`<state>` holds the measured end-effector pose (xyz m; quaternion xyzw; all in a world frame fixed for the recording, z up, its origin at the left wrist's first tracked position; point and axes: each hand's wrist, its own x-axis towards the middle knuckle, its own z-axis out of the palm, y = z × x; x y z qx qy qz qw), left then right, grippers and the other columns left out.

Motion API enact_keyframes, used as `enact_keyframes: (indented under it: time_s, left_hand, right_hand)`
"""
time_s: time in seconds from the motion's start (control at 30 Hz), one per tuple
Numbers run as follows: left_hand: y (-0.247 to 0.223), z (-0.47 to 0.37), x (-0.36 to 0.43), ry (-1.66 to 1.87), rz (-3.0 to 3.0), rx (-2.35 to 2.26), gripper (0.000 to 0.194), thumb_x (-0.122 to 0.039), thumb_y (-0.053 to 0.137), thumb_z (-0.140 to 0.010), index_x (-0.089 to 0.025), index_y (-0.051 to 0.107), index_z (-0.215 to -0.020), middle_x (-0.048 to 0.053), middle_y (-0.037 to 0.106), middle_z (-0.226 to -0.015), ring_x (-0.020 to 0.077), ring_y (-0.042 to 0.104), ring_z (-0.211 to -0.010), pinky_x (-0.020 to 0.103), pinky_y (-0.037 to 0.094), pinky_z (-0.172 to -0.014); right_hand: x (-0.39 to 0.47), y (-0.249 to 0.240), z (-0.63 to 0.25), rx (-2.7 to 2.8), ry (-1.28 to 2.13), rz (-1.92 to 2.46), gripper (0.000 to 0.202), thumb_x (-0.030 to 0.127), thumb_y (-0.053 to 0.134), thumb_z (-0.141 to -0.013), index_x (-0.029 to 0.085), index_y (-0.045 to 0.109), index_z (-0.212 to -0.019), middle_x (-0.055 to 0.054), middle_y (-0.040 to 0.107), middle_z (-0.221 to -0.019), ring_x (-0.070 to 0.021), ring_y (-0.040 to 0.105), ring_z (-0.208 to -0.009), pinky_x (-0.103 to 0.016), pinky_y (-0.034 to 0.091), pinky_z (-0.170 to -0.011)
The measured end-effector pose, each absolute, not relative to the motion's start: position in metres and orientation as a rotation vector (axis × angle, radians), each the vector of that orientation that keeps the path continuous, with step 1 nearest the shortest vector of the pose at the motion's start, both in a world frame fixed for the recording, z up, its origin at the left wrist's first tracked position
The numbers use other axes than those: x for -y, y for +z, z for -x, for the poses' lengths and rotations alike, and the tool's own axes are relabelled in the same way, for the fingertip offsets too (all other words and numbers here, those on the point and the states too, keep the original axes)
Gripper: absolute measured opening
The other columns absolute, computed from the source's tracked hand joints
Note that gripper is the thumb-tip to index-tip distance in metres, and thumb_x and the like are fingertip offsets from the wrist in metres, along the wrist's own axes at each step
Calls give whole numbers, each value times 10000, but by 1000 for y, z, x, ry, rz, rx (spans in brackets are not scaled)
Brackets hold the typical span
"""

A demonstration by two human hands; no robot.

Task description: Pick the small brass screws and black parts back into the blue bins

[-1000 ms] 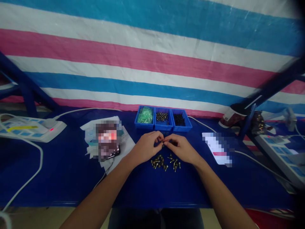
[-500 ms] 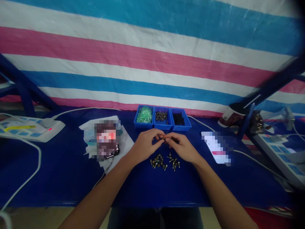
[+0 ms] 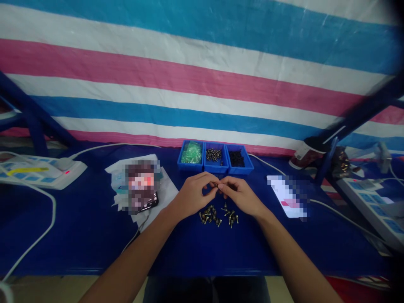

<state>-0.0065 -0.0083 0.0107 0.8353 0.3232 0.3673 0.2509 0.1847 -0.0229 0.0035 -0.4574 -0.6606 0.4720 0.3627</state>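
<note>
Fingertips of my left hand [image 3: 194,192] and my right hand [image 3: 241,195] meet above the table, pinching a small brass-coloured metal part [image 3: 216,184] between them. Most of that part is hidden by the fingers, so its exact kind cannot be made out. Just below the hands, several small dark-and-brass pin-like pieces [image 3: 211,215] lie in a loose pile. A second loose group of similar pieces [image 3: 232,218] is spread to its right, under my right wrist.
Behind my hands stand three blue bins: one with green bagged items [image 3: 191,152], one with small metal parts [image 3: 213,155], one with black pieces [image 3: 236,158]. Phones lie left [image 3: 148,204] and right [image 3: 288,200]. Power strips [image 3: 47,179] and white cables flank the blue table [image 3: 94,235].
My hands stay together at nearly the same spot, with only slight finger movement around the small metal part. The loose pieces and bins have not moved.
</note>
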Motion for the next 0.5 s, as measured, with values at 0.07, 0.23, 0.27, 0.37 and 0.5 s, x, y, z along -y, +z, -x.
enact_keyframes:
  time_s: [0.07, 0.23, 0.27, 0.37, 0.5]
  left_hand:
    - [10, 7, 8, 993, -2282, -865, 153, -93, 553, -854, -194, 624, -944, 20, 652, -942, 113, 587, -792, 259, 485, -748]
    - [4, 8, 6, 964, -2330, -856, 151, -96, 554, -860, -194, 629, -947, 22, 644, -962, 117, 591, -793, 264, 487, -746]
    - [2, 8, 5, 955, -2344, -855, 147, -99, 554, -863, -193, 627, -949, 24, 642, -963, 119, 591, -791, 265, 488, -743]
    - [0, 8, 5, 900, -2417, -868, 147, -119, 547, -880, -194, 622, -982, 30, 637, -977, 128, 593, -795, 270, 491, -733]
    - [0, 8, 5, 823, -2519, -896, 152, -125, 533, -898, -192, 621, -1002, 36, 637, -985, 143, 604, -828, 278, 491, -734]
  right_hand:
    - [24, 4, -184, 1713, 1192, 1195, 242, 407, 565, -895, 184, 622, -819, 6, 551, -676, -122, 487, -610, -252, 402, -571]
    - [25, 2, -185, 1776, 1100, 1222, 248, 393, 538, -917, 182, 597, -802, 17, 512, -674, -119, 447, -618, -246, 361, -578]
    - [25, 1, -185, 1787, 1095, 1222, 239, 382, 538, -918, 181, 592, -801, 19, 510, -677, -119, 442, -620, -245, 357, -582]
    - [25, -1, -185, 1808, 1084, 1226, 207, 351, 542, -917, 185, 574, -798, 27, 496, -680, -117, 425, -618, -244, 347, -587]
    - [25, -2, -185, 1867, 1035, 1266, 192, 336, 541, -921, 189, 579, -804, 31, 505, -684, -117, 422, -615, -249, 343, -597]
